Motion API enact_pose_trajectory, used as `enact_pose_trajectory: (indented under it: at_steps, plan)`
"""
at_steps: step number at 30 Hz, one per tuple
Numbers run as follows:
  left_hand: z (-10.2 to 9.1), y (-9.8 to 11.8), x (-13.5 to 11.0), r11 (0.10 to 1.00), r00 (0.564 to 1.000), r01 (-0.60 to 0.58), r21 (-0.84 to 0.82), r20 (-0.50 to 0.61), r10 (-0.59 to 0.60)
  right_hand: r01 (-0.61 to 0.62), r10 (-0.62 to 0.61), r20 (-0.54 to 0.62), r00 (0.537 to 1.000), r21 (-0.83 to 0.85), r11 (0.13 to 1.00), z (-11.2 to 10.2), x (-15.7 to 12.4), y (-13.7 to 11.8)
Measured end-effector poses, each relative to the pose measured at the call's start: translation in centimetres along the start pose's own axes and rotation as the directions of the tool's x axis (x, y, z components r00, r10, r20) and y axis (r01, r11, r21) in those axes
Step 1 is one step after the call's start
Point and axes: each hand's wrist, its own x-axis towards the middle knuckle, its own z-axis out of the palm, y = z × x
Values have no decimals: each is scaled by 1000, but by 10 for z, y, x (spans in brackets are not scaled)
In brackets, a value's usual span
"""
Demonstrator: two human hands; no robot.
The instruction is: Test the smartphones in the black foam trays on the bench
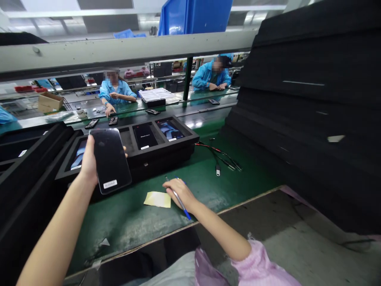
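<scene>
My left hand (89, 159) is closed around a large dark-screened smartphone (112, 159), thumb on its left edge and fingertips showing on the right. The phone is tilted upright with a white label near its bottom. Resting low over the bench, my right hand (181, 194) grips a pen (182, 204) whose blue end points toward me. A small yellow slip of paper (157, 199) lies just left of that hand. Behind the phone stands a black foam tray (162, 153) with phones in its compartments, including a dark one (145, 136) and a lit one (169, 130).
Cables with metal connectors (218, 170) lie right of the tray on the green bench (205, 190). Tall black foam stacks (309, 119) rise at right, more trays (26, 178) at left. Beyond, two co-workers in blue sit across a line carrying phone parts (113, 120).
</scene>
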Motion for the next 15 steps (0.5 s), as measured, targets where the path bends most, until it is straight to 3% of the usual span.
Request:
enact_pose_trajectory:
  at_steps: [3, 6, 11, 15]
  plan:
    - [11, 29, 28, 997, 997, -72, 42, 4, 72, 152, -162, 202, 966, 66, 986, 1, 0, -9]
    - [17, 40, 61, 998, 999, -43, 54, -3, 43, 130, -133, 334, 933, 30, 991, -1, 0, -12]
    - [5, 25, 101, 993, 995, 100, 67, -27, -98, 23, -9, 356, 934, -36, 999, -4, 2, -11]
    - [-9, 15, 119, 993, 993, 110, 34, -39, -109, 13, 2, 364, 931, -37, 999, -3, 3, -10]
